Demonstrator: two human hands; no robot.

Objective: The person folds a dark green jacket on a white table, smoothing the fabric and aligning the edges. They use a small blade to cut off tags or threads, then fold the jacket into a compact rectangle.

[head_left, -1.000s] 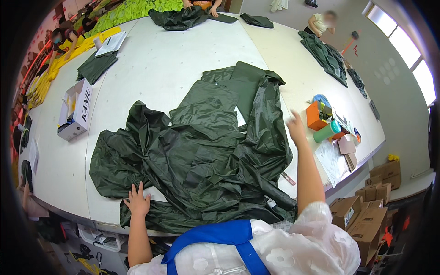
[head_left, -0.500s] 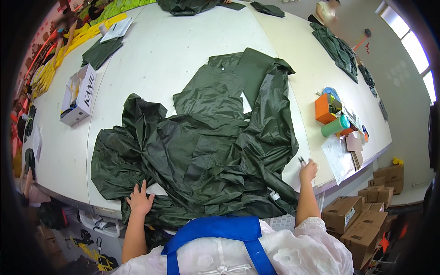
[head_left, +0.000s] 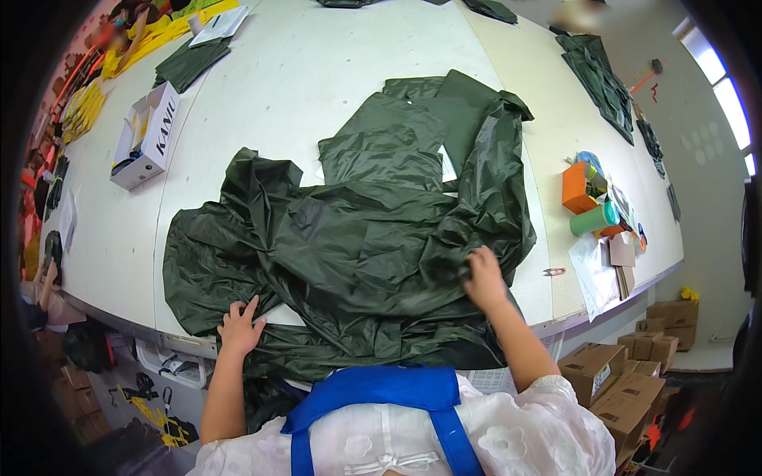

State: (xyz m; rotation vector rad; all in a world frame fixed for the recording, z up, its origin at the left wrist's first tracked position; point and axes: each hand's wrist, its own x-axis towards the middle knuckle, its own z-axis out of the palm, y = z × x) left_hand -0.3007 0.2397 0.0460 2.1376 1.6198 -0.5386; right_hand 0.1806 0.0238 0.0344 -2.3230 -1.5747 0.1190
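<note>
A crumpled, shiny dark green raincoat (head_left: 341, 254) spreads over the near part of the white table and hangs past its front edge. My left hand (head_left: 240, 327) rests on its lower left part, open, fingers spread. On the right side of the raincoat, my right hand (head_left: 483, 278) has its fingers curled into a fold and is closed on the fabric; its fingertips are partly hidden. To the right of that hand, a small pair of thread snips (head_left: 554, 272) lies on the table. Flat, folded dark green pieces (head_left: 389, 139) lie just beyond the raincoat.
A white box (head_left: 148, 139) with small items stands at the left. At the right are an orange box (head_left: 576, 188), a green-lidded bottle (head_left: 594, 220) and papers. More green garments (head_left: 595, 79) lie along the far right edge. Cardboard boxes (head_left: 627, 389) stand on the floor at lower right.
My right hand has put the snips down on the table and moved left onto the raincoat, taking hold of a fold. My left hand stays on the cloth.
</note>
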